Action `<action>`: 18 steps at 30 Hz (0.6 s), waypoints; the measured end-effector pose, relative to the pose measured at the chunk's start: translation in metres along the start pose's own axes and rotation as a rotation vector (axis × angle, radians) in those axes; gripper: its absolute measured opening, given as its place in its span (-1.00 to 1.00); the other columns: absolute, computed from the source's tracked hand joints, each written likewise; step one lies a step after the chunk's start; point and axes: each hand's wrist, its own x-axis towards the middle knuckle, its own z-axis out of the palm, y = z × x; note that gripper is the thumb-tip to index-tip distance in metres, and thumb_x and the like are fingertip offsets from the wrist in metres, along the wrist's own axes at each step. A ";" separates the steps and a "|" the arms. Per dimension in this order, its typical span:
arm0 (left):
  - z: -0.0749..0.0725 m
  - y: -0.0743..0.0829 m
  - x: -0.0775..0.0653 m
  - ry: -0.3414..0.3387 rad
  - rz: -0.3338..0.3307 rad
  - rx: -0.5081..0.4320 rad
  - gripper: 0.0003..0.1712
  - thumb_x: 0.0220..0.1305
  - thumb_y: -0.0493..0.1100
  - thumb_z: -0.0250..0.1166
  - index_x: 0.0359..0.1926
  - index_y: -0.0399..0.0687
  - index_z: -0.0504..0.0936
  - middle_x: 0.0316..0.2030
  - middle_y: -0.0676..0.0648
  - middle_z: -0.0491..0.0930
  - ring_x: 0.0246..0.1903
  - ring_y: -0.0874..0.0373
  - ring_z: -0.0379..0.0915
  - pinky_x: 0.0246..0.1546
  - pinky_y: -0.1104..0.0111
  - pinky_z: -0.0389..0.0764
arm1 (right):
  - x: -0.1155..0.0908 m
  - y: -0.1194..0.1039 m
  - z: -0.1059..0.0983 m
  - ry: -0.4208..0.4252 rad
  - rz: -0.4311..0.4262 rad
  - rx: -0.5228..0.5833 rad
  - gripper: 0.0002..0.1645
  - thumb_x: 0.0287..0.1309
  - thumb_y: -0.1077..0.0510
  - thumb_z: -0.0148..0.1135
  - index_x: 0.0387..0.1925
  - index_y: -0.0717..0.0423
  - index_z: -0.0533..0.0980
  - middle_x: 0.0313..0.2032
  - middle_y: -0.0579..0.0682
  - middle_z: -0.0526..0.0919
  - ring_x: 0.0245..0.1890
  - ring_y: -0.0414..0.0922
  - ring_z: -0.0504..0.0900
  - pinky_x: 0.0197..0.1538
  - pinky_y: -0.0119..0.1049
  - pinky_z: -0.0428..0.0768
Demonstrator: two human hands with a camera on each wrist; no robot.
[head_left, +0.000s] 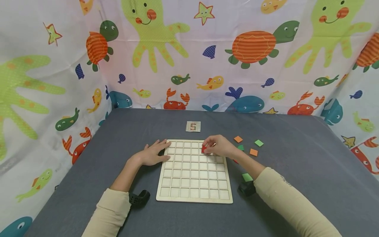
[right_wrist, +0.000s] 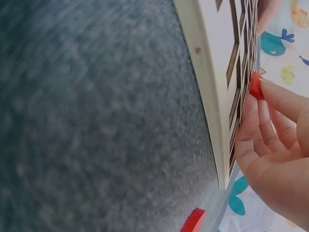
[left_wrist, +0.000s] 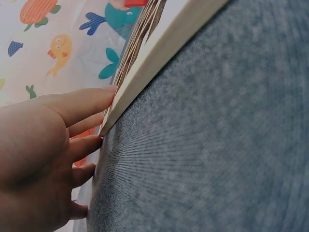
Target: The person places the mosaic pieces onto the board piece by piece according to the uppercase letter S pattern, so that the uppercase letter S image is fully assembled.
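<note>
A pale wooden grid board (head_left: 194,202) with square compartments lies flat on the table. My right hand (head_left: 220,146) pinches a red square tile (right_wrist: 256,86) between thumb and fingers over the far part of the grid, right of its middle. Whether the tile touches the board is hard to tell. At the board's far left edge my left hand (head_left: 152,153) rests with its fingers spread, thumb and fingertips touching the rim (left_wrist: 145,65). Part of the far right corner of the board is hidden by the right hand.
Right of the board lie loose tiles: an orange tile (head_left: 238,139), a light green tile (head_left: 259,143) and several others, some partly covered by the right arm. Beyond the board sits a small card (head_left: 193,126) with an S-shaped pattern. A sea-animal curtain (head_left: 189,56) surrounds the grey table (head_left: 195,220).
</note>
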 end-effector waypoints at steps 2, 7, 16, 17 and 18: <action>0.000 0.000 0.000 0.000 0.001 0.005 -0.22 0.40 0.06 0.10 0.47 -0.17 0.05 0.45 -0.27 -0.10 0.40 -0.28 -0.32 0.20 -0.32 -0.29 | -0.001 -0.002 0.001 0.006 -0.010 -0.013 -0.79 0.14 0.26 0.33 -0.16 0.20 0.59 -0.38 0.01 0.57 -0.41 -0.07 0.51 -0.42 -0.28 0.52; 0.000 -0.001 0.001 -0.001 0.012 0.004 -0.22 0.41 0.06 0.10 0.47 -0.16 0.04 0.45 -0.27 -0.10 0.41 -0.28 -0.33 0.20 -0.32 -0.30 | 0.000 -0.001 0.003 0.023 -0.020 -0.026 -0.79 0.14 0.27 0.32 -0.15 0.20 0.60 -0.38 -0.01 0.59 -0.37 -0.10 0.51 -0.44 -0.29 0.46; 0.000 -0.001 0.000 -0.001 0.016 -0.004 -0.22 0.41 0.06 0.10 0.48 -0.17 0.04 0.45 -0.27 -0.11 0.41 -0.27 -0.34 0.21 -0.32 -0.31 | 0.000 -0.002 0.004 0.030 -0.033 -0.067 -0.78 0.13 0.27 0.33 -0.14 0.20 0.63 -0.39 -0.04 0.62 -0.39 -0.11 0.54 -0.45 -0.30 0.46; 0.000 -0.001 0.000 -0.001 0.015 -0.005 -0.22 0.41 0.06 0.10 0.47 -0.17 0.04 0.45 -0.27 -0.11 0.41 -0.27 -0.34 0.21 -0.32 -0.32 | 0.000 -0.002 0.004 0.029 -0.037 -0.070 -0.76 0.13 0.26 0.34 -0.13 0.21 0.63 -0.38 -0.04 0.62 -0.37 -0.11 0.54 -0.44 -0.30 0.48; 0.000 -0.001 0.000 -0.001 0.014 -0.004 -0.22 0.41 0.07 0.09 0.48 -0.16 0.04 0.45 -0.27 -0.11 0.41 -0.27 -0.34 0.21 -0.32 -0.31 | 0.000 -0.002 0.004 0.030 -0.036 -0.070 -0.75 0.12 0.26 0.35 -0.13 0.21 0.63 -0.37 -0.04 0.62 -0.35 -0.11 0.55 -0.42 -0.30 0.49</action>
